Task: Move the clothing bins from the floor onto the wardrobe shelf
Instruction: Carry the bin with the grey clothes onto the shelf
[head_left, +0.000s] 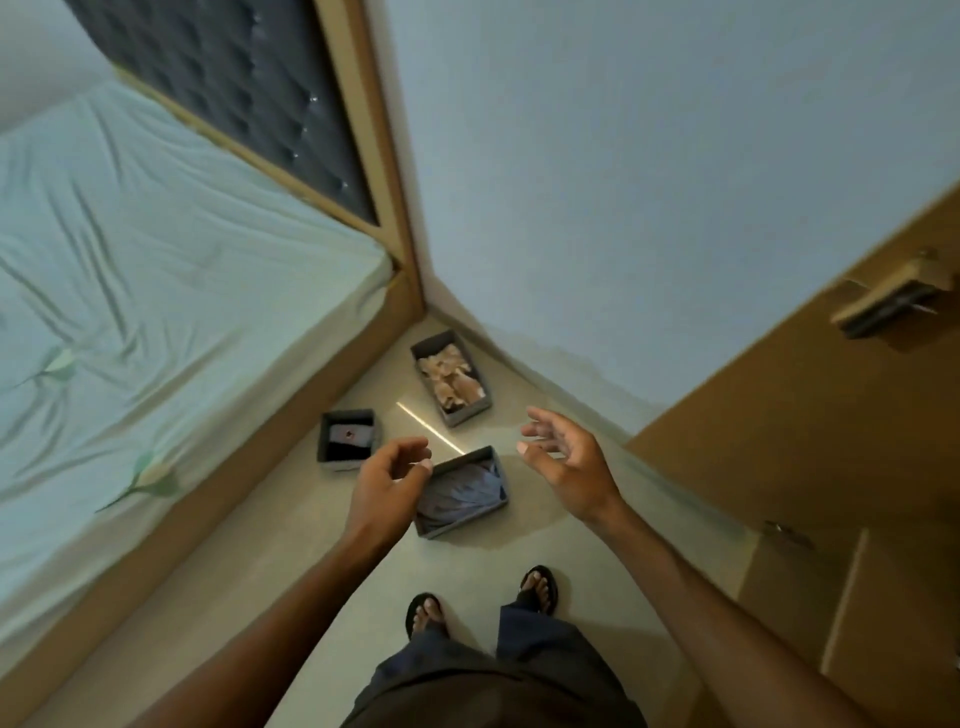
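Three grey fabric bins stand on the floor between the bed and the wall. The nearest bin (462, 493) holds folded blue-grey cloth. A small square bin (347, 440) with dark clothes sits to its left, by the bed frame. The far bin (451, 383) holds beige items, close to the wall. My left hand (387, 480) hovers above the left edge of the nearest bin, fingers curled and apart, holding nothing. My right hand (563, 462) is open to the right of that bin, palm turned inward, empty.
A bed with a pale green sheet (130, 312) fills the left side, with a wooden frame and a dark padded headboard (249, 93). A brown wardrobe door (831, 441) with a handle (888, 301) stands at the right. My feet in sandals (483, 597) are on the tiled floor.
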